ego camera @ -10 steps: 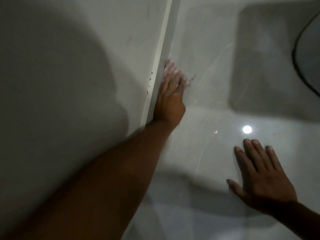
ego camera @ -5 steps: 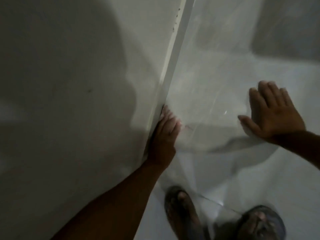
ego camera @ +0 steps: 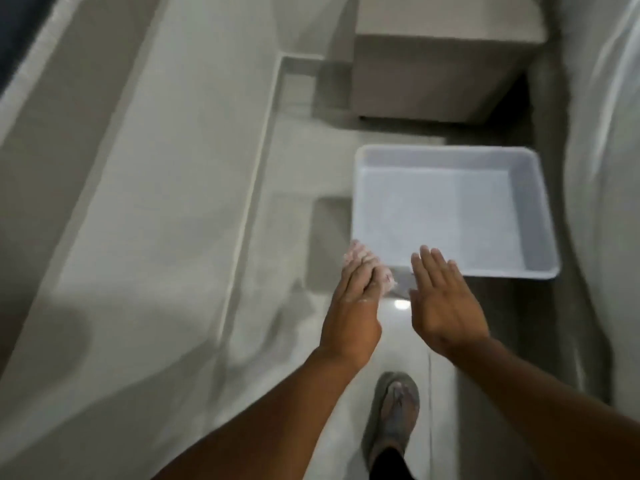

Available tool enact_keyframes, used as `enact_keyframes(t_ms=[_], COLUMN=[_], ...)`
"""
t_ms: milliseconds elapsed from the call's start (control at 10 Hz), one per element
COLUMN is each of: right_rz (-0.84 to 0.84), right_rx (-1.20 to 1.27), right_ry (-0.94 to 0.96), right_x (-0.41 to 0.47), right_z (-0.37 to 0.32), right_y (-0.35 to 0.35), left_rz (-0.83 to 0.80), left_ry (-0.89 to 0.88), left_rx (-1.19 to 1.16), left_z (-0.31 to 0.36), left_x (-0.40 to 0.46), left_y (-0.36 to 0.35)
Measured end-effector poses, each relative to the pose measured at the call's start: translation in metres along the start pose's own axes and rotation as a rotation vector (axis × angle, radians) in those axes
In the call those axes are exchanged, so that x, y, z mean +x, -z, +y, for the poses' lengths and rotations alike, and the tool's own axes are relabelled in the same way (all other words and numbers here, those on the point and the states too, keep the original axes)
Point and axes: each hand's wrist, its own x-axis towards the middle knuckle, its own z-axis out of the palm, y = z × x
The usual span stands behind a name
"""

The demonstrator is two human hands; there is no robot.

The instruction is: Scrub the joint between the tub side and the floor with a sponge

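Note:
My left hand (ego camera: 351,313) grips a pale pink, foamy sponge (ego camera: 363,263) that pokes out past the fingers, held in the air near the front left corner of a white basin (ego camera: 540,216). The tub side (ego camera: 156,202) fills the left, and its joint with the floor (ego camera: 247,216) runs diagonally as a pale strip, well left of the sponge. My right hand (ego camera: 445,303) hovers flat beside the left, fingers spread, holding nothing.
The white rectangular basin stands on the glossy tiled floor (ego camera: 401,344) ahead. A grey box-like unit (ego camera: 436,74) stands behind it. A pale curved surface (ego camera: 602,202) rises at the right. My sandalled foot (ego camera: 394,414) is below the hands.
My left hand with the sponge has left the tub joint and moved right, toward the basin. My right hand has lifted off the floor. The view has swung up and forward.

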Motion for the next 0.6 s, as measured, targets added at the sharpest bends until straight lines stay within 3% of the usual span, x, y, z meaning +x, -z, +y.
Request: enact_keyframes(t_ms=[100,200,400,500,600], right_rz=[0.017,-0.070,-0.205,-0.191,0.012], right_rx=[-0.013,-0.089,-0.059,0.106,0.354], right_ry=[-0.066,-0.073,-0.019,-0.062,-0.116], right_x=[0.036,0.083,0.129,0.124,0.078], right_z=[0.057,0.099,0.138,0.130,0.115], right_y=[0.033,0.032,-0.005,0.012,0.056], left_rz=[-0.018,-0.048,-0.205,-0.320,-0.339], left_ry=[-0.055,-0.036,0.189,0.254,0.216], left_rx=[0.051,0.142,0.192,0.300,0.305], left_z=[0.031,0.031,0.003,-0.003,0.002], left_x=[0.074,0.140,0.199,0.193,0.187], left_y=[-0.027,-0.078,-0.177,-0.182,-0.164])
